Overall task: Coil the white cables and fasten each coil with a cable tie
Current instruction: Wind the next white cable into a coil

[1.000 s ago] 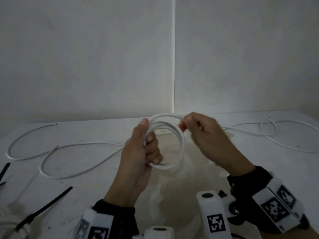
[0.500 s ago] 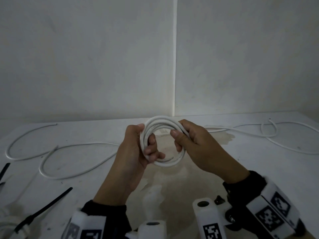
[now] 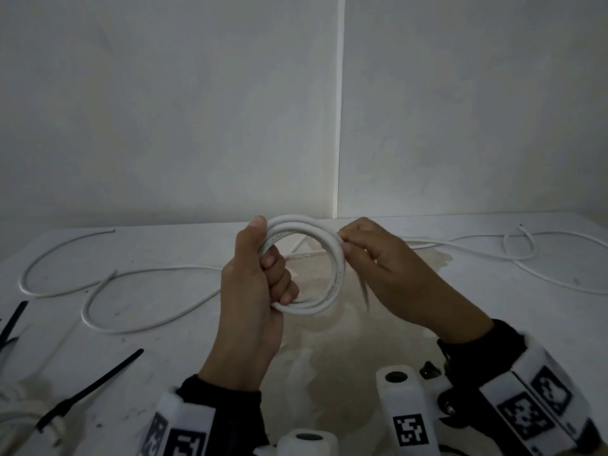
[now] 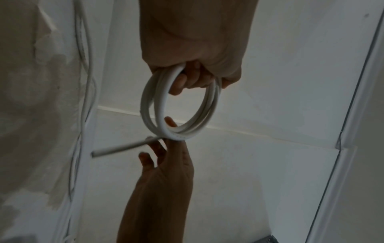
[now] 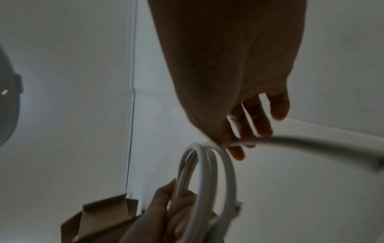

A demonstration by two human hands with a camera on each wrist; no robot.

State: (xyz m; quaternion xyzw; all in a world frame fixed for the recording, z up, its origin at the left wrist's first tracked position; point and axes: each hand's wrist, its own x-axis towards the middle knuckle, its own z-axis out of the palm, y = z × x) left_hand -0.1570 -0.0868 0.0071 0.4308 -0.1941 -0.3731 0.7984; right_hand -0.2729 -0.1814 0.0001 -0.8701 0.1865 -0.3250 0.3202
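Pale walls meet in a corner behind the white tabletop (image 3: 493, 324), whose far edge runs along them. Above its middle, the left hand (image 3: 250, 291) grips a coil of white cable (image 3: 332, 287), fingers curled through the loop. The right hand (image 3: 388, 268) pinches the coil's far side, and the cable's loose end (image 4: 120, 148) sticks out past its fingers. More loose cable (image 3: 98, 291) trails toward the left edge and another length (image 3: 526, 255) toward the right. Black cable ties (image 3: 88, 386) lie near the left corner, partly cut off. Printing on the coil is too small to read.
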